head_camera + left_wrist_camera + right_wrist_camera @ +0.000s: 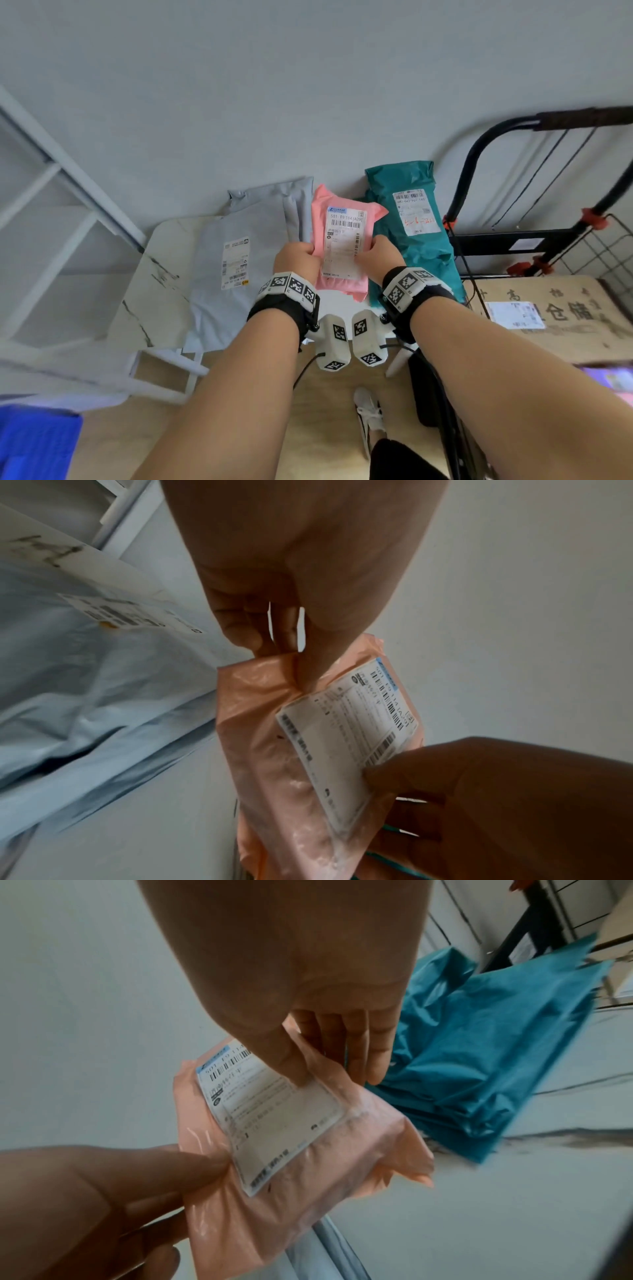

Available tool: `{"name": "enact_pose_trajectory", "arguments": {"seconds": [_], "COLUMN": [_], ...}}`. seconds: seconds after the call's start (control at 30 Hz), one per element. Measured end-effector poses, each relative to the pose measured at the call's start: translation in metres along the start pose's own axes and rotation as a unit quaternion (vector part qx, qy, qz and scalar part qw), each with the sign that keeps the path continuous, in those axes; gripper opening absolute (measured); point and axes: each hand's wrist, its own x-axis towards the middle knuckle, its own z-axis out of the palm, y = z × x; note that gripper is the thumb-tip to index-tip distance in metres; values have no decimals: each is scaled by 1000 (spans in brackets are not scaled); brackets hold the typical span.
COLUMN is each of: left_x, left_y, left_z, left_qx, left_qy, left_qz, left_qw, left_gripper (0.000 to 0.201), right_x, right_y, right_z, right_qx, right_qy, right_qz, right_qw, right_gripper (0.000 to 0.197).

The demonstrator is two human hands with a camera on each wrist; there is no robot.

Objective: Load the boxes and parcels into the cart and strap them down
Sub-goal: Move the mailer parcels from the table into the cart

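A pink parcel (pixel 337 281) with a white shipping label is lifted above the small marble-top table (pixel 150 274). My left hand (pixel 298 255) pinches its left edge, thumb on top, fingers under. My right hand (pixel 376 253) grips its right edge, thumb on the label. The same pink parcel (pixel 270 750) fills the left wrist view and shows as a pink parcel (pixel 308 1172) in the right wrist view. A grey parcel (pixel 233 267) lies to the left and a teal parcel (pixel 414 236) to the right. The black cart (pixel 513 192) stands at the right.
A cardboard box (pixel 548 315) with a label sits in the cart, beside a wire mesh side (pixel 609 253). A white metal rack (pixel 51 212) stands at the left against the grey wall. A blue bin (pixel 37 442) is at the lower left on the wooden floor.
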Motion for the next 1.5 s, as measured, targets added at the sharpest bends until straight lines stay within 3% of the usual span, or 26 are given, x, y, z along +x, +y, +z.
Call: {"name": "enact_pose_trajectory", "arguments": {"seconds": [0.2,0.37,0.53,0.67,0.83,0.9,1.17,1.3,1.5], "left_x": [-65,-97,-115,-121,-139,-150,-189,-195,-207], "left_y": [-2,4,16,38,81,97,166,199,231], "left_z": [4,23,51,82,140,167,275,333,436], "left_qx": [-17,-19,-29,-19,30,47,48,26,14], "left_qy": [-40,-71,-109,-153,-184,-204,-286,-283,-322], "left_qz": [8,21,28,13,43,63,69,20,-77], "left_qw": [999,997,993,988,982,976,954,959,944], "left_gripper": [22,39,36,22,26,28,22,16,19], "right_x": [-60,-90,-105,-116,-129,-134,-133,-117,-91], "right_y": [36,65,97,128,181,205,305,353,429], "right_z": [-6,-23,-43,-68,-112,-131,-221,-267,-320], "right_qx": [-10,-26,-19,-1,17,21,-27,-41,-90], "right_qy": [18,31,42,58,95,108,86,48,-18], "right_qz": [28,59,97,133,174,197,243,259,265], "right_qw": [999,997,994,989,980,974,966,964,960], "right_gripper": [15,23,21,17,13,20,30,32,40]}}
